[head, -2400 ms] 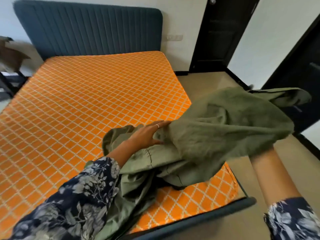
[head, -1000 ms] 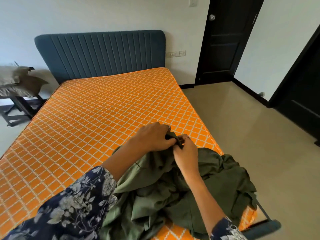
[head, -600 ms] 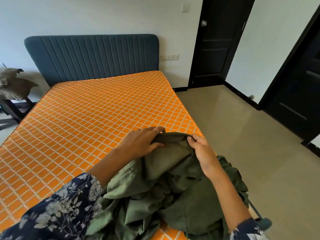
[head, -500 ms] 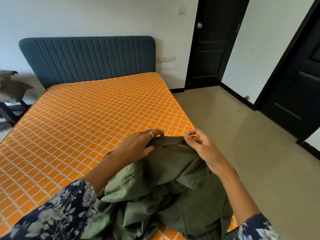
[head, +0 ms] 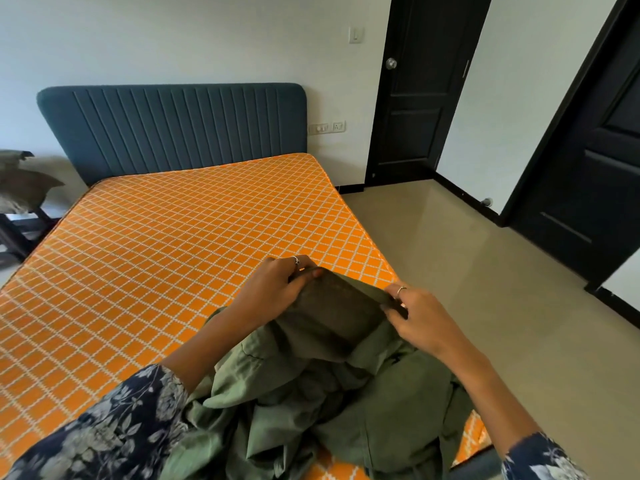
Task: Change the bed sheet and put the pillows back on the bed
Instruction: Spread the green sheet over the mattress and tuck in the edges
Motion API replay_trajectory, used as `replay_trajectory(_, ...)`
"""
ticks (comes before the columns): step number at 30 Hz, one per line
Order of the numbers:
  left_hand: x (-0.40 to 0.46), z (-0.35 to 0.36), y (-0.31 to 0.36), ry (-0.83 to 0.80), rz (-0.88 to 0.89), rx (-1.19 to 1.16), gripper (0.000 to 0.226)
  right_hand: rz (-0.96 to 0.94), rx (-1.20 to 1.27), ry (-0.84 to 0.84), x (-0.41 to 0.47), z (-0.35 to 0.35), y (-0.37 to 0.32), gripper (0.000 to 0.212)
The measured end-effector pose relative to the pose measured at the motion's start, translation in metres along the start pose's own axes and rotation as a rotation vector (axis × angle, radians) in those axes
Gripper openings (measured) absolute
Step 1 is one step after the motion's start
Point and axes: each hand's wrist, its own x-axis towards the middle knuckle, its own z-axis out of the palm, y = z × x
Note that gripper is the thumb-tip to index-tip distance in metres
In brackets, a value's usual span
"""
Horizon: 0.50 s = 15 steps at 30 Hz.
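Here, both hands are pinching a hemmed edge of the crumpled olive-green bed sheet (head: 332,393), left hand (head: 273,289) and right hand (head: 420,320) apart, its soft folds heaping on the orange lattice-quilted mattress (head: 156,258) corner.

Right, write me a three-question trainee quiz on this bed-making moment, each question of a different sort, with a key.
1. True or false: the crumpled olive-green cotton sheet already covers the whole orange mattress with the white lattice pattern.
2. Multiple choice: what does the left hand do? A) rests flat on the mattress B) pinches the sheet's edge C) holds a pillow
3. Fill in: the right hand grips the same ____ of the sheet, stretched between the two hands.

Key: 1 false, the sheet lies bunched at the near corner; 2 B; 3 edge.
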Motion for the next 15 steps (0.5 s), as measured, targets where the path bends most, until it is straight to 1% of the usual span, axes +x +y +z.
replay_trajectory(3,-0.002,-0.006,-0.004,0.009,-0.018,0.030,0.040,0.036,0.238,-0.042,-0.003,-0.001,-0.002,0.026)
replay_trajectory(6,-0.003,-0.012,-0.010,0.023,-0.014,0.053,0.039,0.015,0.366,-0.009,-0.004,-0.008,-0.002,0.022)
replay_trajectory(8,-0.003,-0.015,-0.014,-0.010,0.003,0.080,0.032,0.014,0.407,0.031,-0.002,-0.013,-0.003,0.022)
replay_trajectory(10,-0.003,-0.016,-0.020,-0.091,0.031,0.152,0.021,0.015,0.431,0.127,0.002,-0.021,-0.005,0.020)
replay_trajectory(12,-0.003,-0.015,-0.026,-0.145,0.038,0.203,0.033,-0.018,0.450,0.217,0.005,-0.034,-0.014,0.024)
replay_trajectory(15,0.000,-0.011,-0.039,-0.174,-0.002,0.295,0.038,-0.104,0.444,0.254,0.004,-0.061,-0.029,0.030)
